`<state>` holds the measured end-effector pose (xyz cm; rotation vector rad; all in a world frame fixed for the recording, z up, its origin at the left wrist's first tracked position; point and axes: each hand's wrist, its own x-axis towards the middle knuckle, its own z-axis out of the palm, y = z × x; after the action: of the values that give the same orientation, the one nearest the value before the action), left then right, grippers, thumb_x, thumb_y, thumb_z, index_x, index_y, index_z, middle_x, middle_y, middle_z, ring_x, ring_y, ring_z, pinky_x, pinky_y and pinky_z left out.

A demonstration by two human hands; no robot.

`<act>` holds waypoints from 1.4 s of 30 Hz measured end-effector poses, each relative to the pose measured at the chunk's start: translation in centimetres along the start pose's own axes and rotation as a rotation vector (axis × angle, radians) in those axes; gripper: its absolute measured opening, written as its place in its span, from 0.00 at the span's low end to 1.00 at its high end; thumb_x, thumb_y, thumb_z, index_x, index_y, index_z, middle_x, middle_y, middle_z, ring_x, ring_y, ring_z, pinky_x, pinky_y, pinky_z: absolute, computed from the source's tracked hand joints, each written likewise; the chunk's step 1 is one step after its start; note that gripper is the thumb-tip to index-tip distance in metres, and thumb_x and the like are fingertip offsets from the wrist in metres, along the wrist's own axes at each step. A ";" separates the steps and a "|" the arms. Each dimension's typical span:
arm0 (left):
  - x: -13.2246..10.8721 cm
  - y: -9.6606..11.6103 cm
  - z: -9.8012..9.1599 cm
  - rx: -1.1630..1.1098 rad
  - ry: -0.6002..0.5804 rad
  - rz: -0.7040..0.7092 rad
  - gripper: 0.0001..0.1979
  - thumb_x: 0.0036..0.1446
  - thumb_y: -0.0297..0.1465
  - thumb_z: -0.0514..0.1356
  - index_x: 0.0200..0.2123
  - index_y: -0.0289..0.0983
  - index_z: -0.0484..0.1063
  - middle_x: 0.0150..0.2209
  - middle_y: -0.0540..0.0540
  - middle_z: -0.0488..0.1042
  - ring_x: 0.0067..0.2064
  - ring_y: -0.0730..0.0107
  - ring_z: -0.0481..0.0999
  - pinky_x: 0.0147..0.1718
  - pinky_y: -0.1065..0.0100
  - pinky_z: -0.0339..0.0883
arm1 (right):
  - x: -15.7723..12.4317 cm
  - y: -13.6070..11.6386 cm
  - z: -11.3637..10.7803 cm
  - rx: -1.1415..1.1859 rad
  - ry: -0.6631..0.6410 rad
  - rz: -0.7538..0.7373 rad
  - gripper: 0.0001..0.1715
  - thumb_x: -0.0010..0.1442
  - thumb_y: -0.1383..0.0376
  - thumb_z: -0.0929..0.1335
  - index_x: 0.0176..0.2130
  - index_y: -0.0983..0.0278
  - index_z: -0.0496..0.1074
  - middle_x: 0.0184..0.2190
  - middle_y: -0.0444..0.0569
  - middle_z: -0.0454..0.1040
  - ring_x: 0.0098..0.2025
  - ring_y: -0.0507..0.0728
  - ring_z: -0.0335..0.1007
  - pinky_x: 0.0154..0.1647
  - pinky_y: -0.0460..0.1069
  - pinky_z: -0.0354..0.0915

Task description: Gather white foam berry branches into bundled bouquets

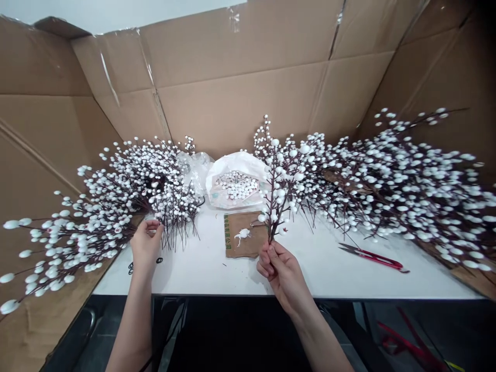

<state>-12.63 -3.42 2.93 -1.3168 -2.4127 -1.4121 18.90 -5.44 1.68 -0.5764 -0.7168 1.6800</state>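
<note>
Spray of white-berried brown stems (278, 195) sits pinched in the right hand (285, 271): best gripped snugly. Left hand (146, 243) narrow, contents unclear.

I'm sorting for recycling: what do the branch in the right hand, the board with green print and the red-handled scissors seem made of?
Branch: probably plastic or foam berries, smooth and white, on thin dark stems, perhaps wrapped wire.
Board: matte brown cardboard, judging by its ragged lower edge.
Scissors: likely metal blades, slim and greyish; handles shiny red, painted or plastic.
</note>
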 end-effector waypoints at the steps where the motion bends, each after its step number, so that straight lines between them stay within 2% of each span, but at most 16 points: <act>1: -0.2 0.2 -0.1 -0.037 -0.007 0.004 0.09 0.47 0.35 0.60 0.32 0.38 0.70 0.28 0.50 0.75 0.25 0.69 0.71 0.29 0.69 0.63 | 0.0 0.0 0.0 -0.001 0.002 0.005 0.08 0.58 0.62 0.68 0.30 0.64 0.69 0.21 0.40 0.58 0.21 0.46 0.43 0.20 0.43 0.46; 5: -1.7 1.4 -0.1 -0.220 -0.028 -0.008 0.11 0.46 0.37 0.61 0.32 0.37 0.70 0.29 0.48 0.74 0.27 0.68 0.71 0.25 0.69 0.64 | 0.0 0.4 0.0 -0.019 0.016 0.007 0.09 0.57 0.61 0.68 0.30 0.64 0.69 0.21 0.40 0.58 0.21 0.46 0.44 0.20 0.44 0.47; 7: -3.0 2.6 0.1 -0.327 -0.041 -0.018 0.14 0.47 0.39 0.61 0.36 0.37 0.69 0.30 0.47 0.74 0.29 0.67 0.73 0.23 0.70 0.65 | 0.0 0.6 0.2 -0.033 0.024 -0.001 0.09 0.57 0.60 0.69 0.30 0.64 0.69 0.21 0.40 0.58 0.21 0.47 0.45 0.21 0.44 0.48; 10: -5.9 5.3 0.8 -0.502 -0.103 -0.036 0.19 0.49 0.39 0.61 0.42 0.35 0.69 0.28 0.48 0.75 0.30 0.69 0.74 0.28 0.69 0.69 | 0.0 1.1 1.1 -0.049 0.018 -0.007 0.10 0.57 0.59 0.68 0.30 0.63 0.69 0.22 0.40 0.59 0.21 0.47 0.46 0.22 0.45 0.50; 13: -9.1 8.2 1.5 -0.917 -0.290 -0.245 0.20 0.43 0.34 0.67 0.42 0.35 0.73 0.28 0.49 0.76 0.28 0.74 0.73 0.33 0.68 0.70 | -0.1 1.7 2.4 -0.080 -0.010 -0.019 0.10 0.57 0.59 0.67 0.30 0.63 0.69 0.21 0.40 0.59 0.21 0.48 0.46 0.22 0.46 0.50; 16: -11.7 10.5 1.9 -1.137 -0.434 -0.472 0.16 0.39 0.32 0.69 0.34 0.34 0.76 0.28 0.48 0.77 0.29 0.74 0.74 0.35 0.69 0.69 | -0.2 2.3 3.4 -0.111 -0.043 -0.042 0.11 0.58 0.58 0.66 0.29 0.63 0.67 0.21 0.40 0.59 0.20 0.48 0.46 0.22 0.46 0.49; 18: -13.0 11.3 2.0 -1.218 -0.478 -0.525 0.14 0.38 0.30 0.70 0.32 0.35 0.76 0.29 0.48 0.78 0.31 0.75 0.75 0.37 0.70 0.69 | -0.3 2.5 3.7 -0.123 -0.049 -0.061 0.12 0.59 0.57 0.66 0.30 0.63 0.67 0.21 0.40 0.58 0.20 0.48 0.46 0.22 0.46 0.48; 24: -14.8 12.0 1.9 -1.156 -0.543 -0.463 0.09 0.42 0.31 0.68 0.30 0.37 0.76 0.29 0.48 0.79 0.33 0.71 0.76 0.36 0.70 0.67 | -0.8 2.7 3.6 -0.274 -0.005 -0.139 0.16 0.61 0.57 0.63 0.26 0.62 0.64 0.20 0.40 0.57 0.22 0.50 0.48 0.23 0.47 0.49; 33: -14.9 12.6 2.0 -1.078 -0.551 -0.381 0.06 0.42 0.30 0.68 0.26 0.37 0.75 0.26 0.50 0.76 0.31 0.70 0.74 0.33 0.70 0.67 | -1.8 3.1 3.5 -0.533 0.098 -0.239 0.14 0.60 0.57 0.63 0.27 0.61 0.67 0.22 0.44 0.64 0.25 0.53 0.55 0.26 0.48 0.52; 38: -15.0 12.6 2.2 -1.127 -0.604 -0.334 0.06 0.42 0.29 0.68 0.22 0.37 0.72 0.25 0.54 0.69 0.22 0.80 0.65 0.23 0.74 0.61 | -1.9 2.7 3.1 -0.562 0.004 -0.210 0.14 0.61 0.58 0.63 0.27 0.61 0.68 0.21 0.44 0.63 0.24 0.53 0.55 0.25 0.48 0.51; 42: -15.1 12.3 2.5 -1.182 -0.673 -0.386 0.10 0.40 0.29 0.68 0.21 0.37 0.68 0.25 0.55 0.68 0.20 0.80 0.66 0.22 0.73 0.60 | -2.1 2.5 2.6 -0.555 -0.030 -0.190 0.15 0.60 0.57 0.63 0.25 0.60 0.67 0.20 0.44 0.61 0.24 0.54 0.55 0.26 0.49 0.52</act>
<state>6.34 -8.58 3.53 -1.7205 -2.1654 -3.2516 15.83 -8.26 1.68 -0.8386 -1.2349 1.3102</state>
